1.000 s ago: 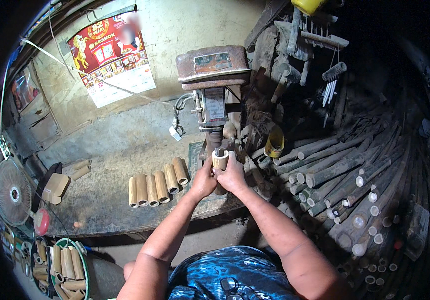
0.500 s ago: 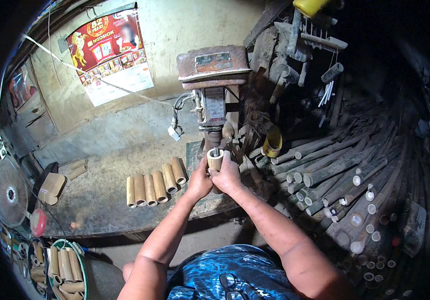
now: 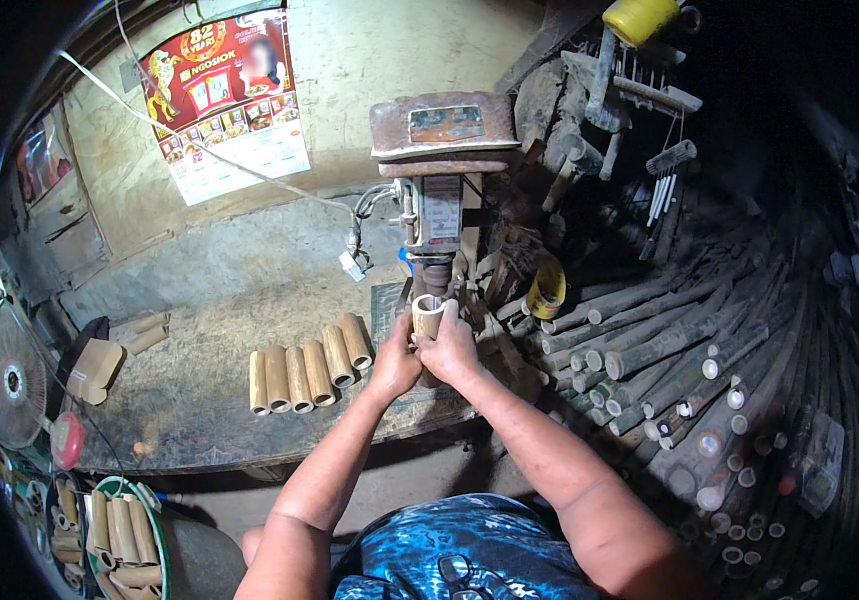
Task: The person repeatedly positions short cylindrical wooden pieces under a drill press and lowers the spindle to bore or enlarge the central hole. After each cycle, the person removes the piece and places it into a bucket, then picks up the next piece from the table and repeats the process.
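A short hollow bamboo tube (image 3: 428,314) stands upright under the spindle of a rusty drill press (image 3: 440,190). My left hand (image 3: 396,362) grips the tube from the left and my right hand (image 3: 451,349) grips it from the right, fingers wrapped around its lower half. The tube's open top points up at the drill chuck just above it. Left of my hands, several cut bamboo tubes (image 3: 310,374) lie side by side in a row on the dusty workbench (image 3: 200,330).
A big stack of long bamboo poles (image 3: 710,400) fills the right side. A yellow tape roll (image 3: 548,290) sits by the drill press. A basket of bamboo pieces (image 3: 115,535) stands at lower left, beside a fan (image 3: 10,385). A poster (image 3: 230,95) hangs on the wall.
Both hands still hold the bamboo tube under the drill press; their grip and the tube's place look the same. Only the camera view shifted slightly.
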`<state>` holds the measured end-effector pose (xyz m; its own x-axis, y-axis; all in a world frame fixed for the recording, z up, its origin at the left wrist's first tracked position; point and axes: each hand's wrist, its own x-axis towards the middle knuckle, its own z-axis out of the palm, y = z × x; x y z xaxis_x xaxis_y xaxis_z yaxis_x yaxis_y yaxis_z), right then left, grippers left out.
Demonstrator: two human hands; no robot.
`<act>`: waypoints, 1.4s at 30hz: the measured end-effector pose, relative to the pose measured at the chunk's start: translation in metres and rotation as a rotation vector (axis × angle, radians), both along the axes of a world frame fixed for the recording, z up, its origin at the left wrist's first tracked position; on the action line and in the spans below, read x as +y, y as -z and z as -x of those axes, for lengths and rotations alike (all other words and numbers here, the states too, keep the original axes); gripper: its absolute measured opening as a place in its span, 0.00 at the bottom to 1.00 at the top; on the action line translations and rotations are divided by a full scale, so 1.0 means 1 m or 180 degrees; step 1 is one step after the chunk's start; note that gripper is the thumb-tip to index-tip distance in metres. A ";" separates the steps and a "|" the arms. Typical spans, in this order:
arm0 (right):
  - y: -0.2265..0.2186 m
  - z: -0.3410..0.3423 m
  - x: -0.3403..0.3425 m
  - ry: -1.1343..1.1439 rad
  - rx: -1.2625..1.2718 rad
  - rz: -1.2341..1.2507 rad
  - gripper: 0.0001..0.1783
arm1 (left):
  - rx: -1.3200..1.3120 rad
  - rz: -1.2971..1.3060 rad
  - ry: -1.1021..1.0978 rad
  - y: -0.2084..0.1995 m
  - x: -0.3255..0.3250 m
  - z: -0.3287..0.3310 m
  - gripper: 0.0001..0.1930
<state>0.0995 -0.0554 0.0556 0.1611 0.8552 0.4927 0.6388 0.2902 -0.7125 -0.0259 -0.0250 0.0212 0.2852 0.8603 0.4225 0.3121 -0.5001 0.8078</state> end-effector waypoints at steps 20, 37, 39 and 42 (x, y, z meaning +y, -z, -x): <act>0.001 -0.021 0.019 0.0045 0.0229 -0.0038 0.32 | -0.0097 -0.0400 -0.0045 0.003 0.027 -0.025 0.30; 0.000 -0.019 -0.014 0.0064 0.0228 -0.0038 0.36 | -0.0388 -0.0500 0.0364 0.000 0.001 -0.027 0.30; 0.000 -0.016 -0.015 0.0036 0.0216 -0.0047 0.36 | -0.0359 -0.0213 0.0356 0.003 0.001 -0.023 0.30; -0.002 -0.014 -0.013 0.0019 0.0160 -0.0039 0.36 | -0.0465 -0.0047 0.0282 0.008 0.004 -0.021 0.31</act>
